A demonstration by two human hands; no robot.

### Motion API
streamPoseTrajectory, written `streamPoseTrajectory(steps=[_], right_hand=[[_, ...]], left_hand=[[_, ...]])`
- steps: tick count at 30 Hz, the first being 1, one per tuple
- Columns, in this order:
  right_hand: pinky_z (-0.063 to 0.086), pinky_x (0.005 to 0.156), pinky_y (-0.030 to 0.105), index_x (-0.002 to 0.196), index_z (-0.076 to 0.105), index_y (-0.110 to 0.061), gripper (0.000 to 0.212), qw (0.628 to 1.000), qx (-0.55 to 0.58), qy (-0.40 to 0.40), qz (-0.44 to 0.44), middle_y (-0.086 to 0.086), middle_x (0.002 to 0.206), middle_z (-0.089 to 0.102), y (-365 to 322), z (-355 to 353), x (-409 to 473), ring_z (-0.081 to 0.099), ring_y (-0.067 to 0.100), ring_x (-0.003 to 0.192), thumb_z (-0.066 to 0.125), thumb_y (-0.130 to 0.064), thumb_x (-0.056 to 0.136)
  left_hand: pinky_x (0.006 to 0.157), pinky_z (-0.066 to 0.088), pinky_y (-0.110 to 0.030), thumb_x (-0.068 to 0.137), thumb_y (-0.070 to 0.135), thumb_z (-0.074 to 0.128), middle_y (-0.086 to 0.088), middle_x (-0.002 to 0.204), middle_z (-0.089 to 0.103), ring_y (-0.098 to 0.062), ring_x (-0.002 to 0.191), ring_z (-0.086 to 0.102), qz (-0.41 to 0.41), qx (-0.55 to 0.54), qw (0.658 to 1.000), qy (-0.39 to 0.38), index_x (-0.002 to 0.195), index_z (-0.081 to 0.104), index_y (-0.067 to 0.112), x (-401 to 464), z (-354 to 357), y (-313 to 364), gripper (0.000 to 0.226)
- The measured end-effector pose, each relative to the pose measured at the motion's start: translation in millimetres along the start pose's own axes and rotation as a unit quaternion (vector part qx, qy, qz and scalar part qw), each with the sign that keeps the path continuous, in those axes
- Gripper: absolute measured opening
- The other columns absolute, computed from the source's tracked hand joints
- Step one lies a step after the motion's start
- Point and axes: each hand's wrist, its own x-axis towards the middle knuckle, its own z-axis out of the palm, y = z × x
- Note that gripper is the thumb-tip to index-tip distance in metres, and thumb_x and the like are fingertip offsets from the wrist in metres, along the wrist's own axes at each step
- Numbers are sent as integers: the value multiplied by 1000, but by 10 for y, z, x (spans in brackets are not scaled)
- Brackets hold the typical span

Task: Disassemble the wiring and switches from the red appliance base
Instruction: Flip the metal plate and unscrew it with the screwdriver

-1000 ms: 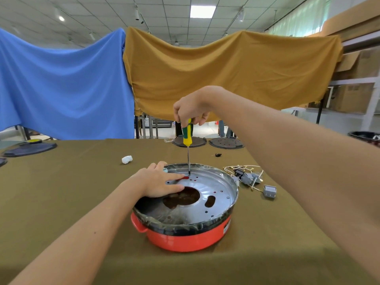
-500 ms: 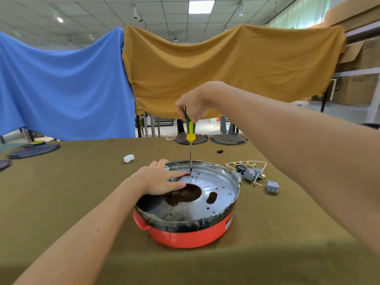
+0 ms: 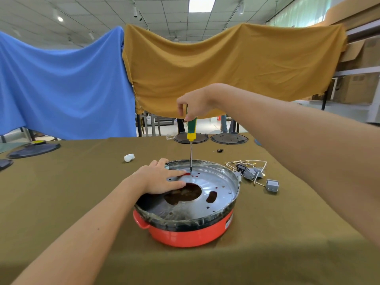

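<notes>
Presently the red appliance base sits on the olive table, metal plate uppermost. Left hand lies flat on the plate, fingers extended. Right hand grips the upright screwdriver, tip on the plate's far side. Removed wiring and switches lie just right of the base.

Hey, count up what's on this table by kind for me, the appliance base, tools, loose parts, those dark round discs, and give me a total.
Red appliance base: 1
Screwdriver: 1
Bundle of removed wiring and switches: 1
Dark round discs: 5, and a blue one at the far left edge
White wad: 1
Small black piece: 1
Total: 10
</notes>
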Motion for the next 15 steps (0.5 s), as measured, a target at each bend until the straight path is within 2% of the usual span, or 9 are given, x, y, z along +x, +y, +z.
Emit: streamPoseTrajectory(steps=[2,3,4,5,7,9,10,12,15], right_hand=[[51,84,35,114,57,-22,29,995,96,-10,-16,13,126,55,-14,-12,-18,56,26,99,56,-1,95],[51,77,29,114,58,-21,32,990,137,-17,-19,13,125,55,-32,-10,-31,56,23,94,56,3,93],[50,71,24,115,59,-19,29,987,156,-18,-19,12,123,56,-52,1,-29,57,19,89,57,1,93],[50,68,23,119,58,-15,24,989,145,-17,-10,10,122,57,-95,7,-35,59,17,86,59,-9,96],[48,73,29,132,53,-12,46,998,32,-10,44,3,121,58,-137,29,-24,60,19,83,48,-46,102],[40,77,36,137,53,-10,66,984,-139,30,106,6,111,58,-146,91,-30,58,26,89,29,-61,102],[39,77,37,132,57,-9,65,975,-186,56,110,6,100,56,-143,115,-23,55,29,92,26,-59,103],[40,78,37,121,59,-6,54,975,-190,62,93,5,90,54,-110,118,3,51,27,91,31,-50,106],[44,80,37,116,54,-6,37,994,-97,6,45,12,110,59,-49,26,-13,53,25,90,44,-40,105]], left_hand=[[112,30,-51,89,78,24,-8,162,8,-33,146,17,1,-3,1000,2,144,17,65,-3,2,-9,57],[112,30,-51,89,78,24,-8,162,8,-33,146,17,1,-3,1000,2,144,18,65,-4,1,-8,57],[112,30,-51,89,78,24,-8,162,8,-33,146,17,1,-2,1000,3,144,17,65,-5,0,-5,57],[112,29,-51,89,78,24,-8,162,7,-33,146,17,0,-1,1000,2,144,17,65,-9,0,-3,57],[112,28,-51,90,77,24,-8,162,7,-33,147,16,-1,1,1000,0,145,16,64,-12,-4,0,57],[112,28,-51,90,77,24,-8,163,6,-34,147,16,-1,2,1000,0,145,16,64,-15,-5,7,56],[112,28,-51,90,77,23,-8,163,6,-34,147,16,-1,4,1000,1,145,16,64,-16,-4,8,56],[112,28,-51,90,77,23,-9,163,7,-34,147,16,0,8,1000,2,145,16,64,-15,-5,8,56],[112,27,-52,90,77,23,-8,163,7,-35,147,16,0,5,1000,1,145,16,63,-14,-4,11,57]])
